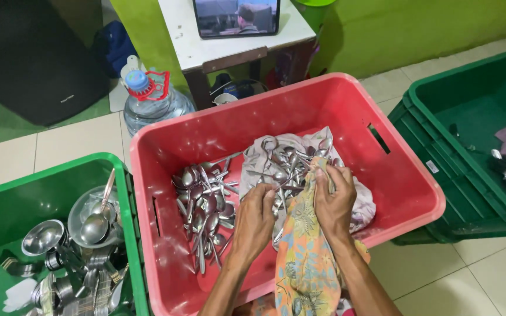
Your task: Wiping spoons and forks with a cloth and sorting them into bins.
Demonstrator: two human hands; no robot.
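Both my hands reach into a red plastic crate [300, 96]. My left hand [257, 217] is closed around the handles of steel spoons at the edge of a pile. My right hand [334, 199] grips a floral orange and green cloth [306, 257] that is wrapped around a spoon. A heap of steel spoons [205, 205] lies at the crate's left. More spoons [288, 161] rest on a pale crumpled cloth [361, 205] at the crate's middle.
A green crate [7, 193] at left holds steel bowls, ladles and cups. Another green crate [469, 123] at right holds a purple cloth. A large water bottle [150, 99], a white table [218, 50] with a screen, and tiled floor lie behind.
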